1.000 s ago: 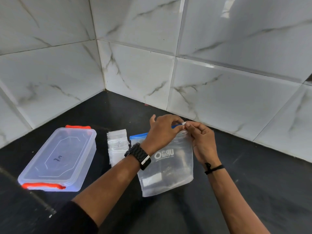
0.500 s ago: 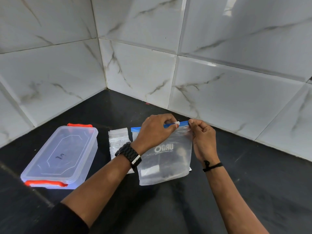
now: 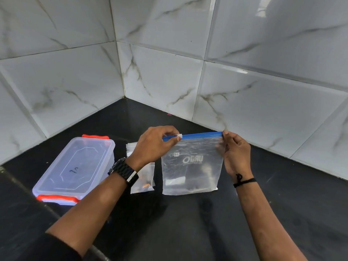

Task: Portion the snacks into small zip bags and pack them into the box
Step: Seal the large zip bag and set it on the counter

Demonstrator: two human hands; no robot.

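1. The large zip bag (image 3: pixel 192 166) stands on the black counter (image 3: pixel 188 232); the left hand (image 3: pixel 153 146) pinches its white slider (image 3: pixel 179 136), the right hand (image 3: pixel 236 153) pinches the far corner of the blue zip
2. Left of that bag lies a small zip bag (image 3: pixel 145 178) with some snacks inside, apparently one portion done
3. Further left the box (image 3: pixel 75 166) has its lid on, so packing is not yet begun
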